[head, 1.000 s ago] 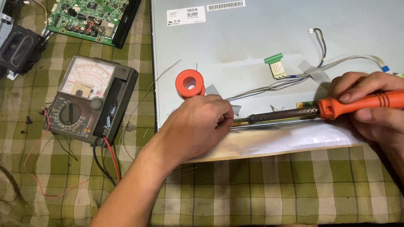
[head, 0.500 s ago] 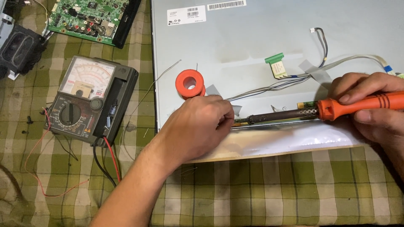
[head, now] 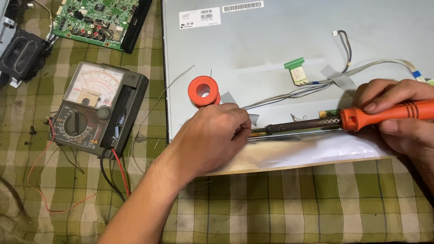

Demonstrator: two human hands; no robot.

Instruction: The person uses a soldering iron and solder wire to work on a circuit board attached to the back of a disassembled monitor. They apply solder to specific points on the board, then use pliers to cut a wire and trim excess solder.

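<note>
Soldering iron (head: pixel 316 123) lies low across the grey panel's (head: pixel 271 54) bottom edge – right hand (head: pixel 398 115) wrapped tight round its orange handle. Left hand (head: pixel 212 138) sits curled at the tip, can't tell if it's pinching anything. Orange solder spool (head: pixel 204 91) just behind, multimeter (head: pixel 97 108) off left on the checked cloth (head: pixel 289 203).

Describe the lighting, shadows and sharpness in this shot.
Head view: soft, even light, no hard glare on the grey panel, only a faint sheen. The left hand throws a short shadow near the soldering iron held by the right hand. The meter and checked cloth look sharp; the iron's tip is hidden behind the left hand.
</note>
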